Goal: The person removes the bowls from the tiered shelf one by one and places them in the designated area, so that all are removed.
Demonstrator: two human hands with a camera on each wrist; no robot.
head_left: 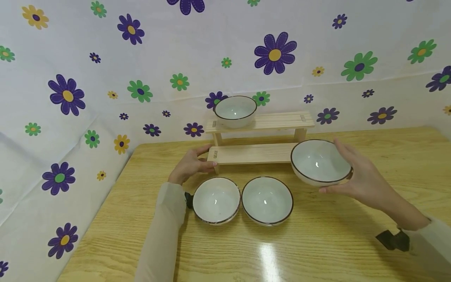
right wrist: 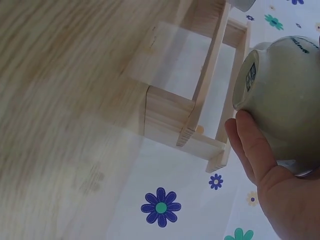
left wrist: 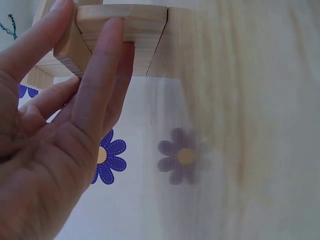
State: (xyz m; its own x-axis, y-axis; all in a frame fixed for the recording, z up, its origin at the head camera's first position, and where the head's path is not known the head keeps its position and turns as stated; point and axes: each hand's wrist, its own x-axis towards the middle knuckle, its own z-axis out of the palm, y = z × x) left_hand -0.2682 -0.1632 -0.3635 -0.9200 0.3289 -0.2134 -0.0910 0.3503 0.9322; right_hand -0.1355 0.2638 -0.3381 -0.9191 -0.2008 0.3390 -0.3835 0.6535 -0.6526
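My right hand [head_left: 366, 180] holds a white bowl [head_left: 318, 162] with a brown rim above the table, in front of the right part of a two-step wooden shelf [head_left: 253, 153]. In the right wrist view, fingers [right wrist: 255, 145] lie against the underside of that bowl [right wrist: 285, 95], near its foot ring. With my left hand [head_left: 190, 165] I grip the left end of the shelf's lower step, thumb and fingers on either side of it. The left wrist view shows fingers [left wrist: 100, 75] against the wooden end [left wrist: 125, 25]. Another bowl [head_left: 236, 111] stands at the left of the upper step.
Two more bowls stand side by side on the wooden table in front of the shelf: a left one [head_left: 216, 200] by my left forearm, and a right one [head_left: 267, 200]. Behind the table [head_left: 116, 235] hangs a white cloth [head_left: 211, 47] with printed flowers.
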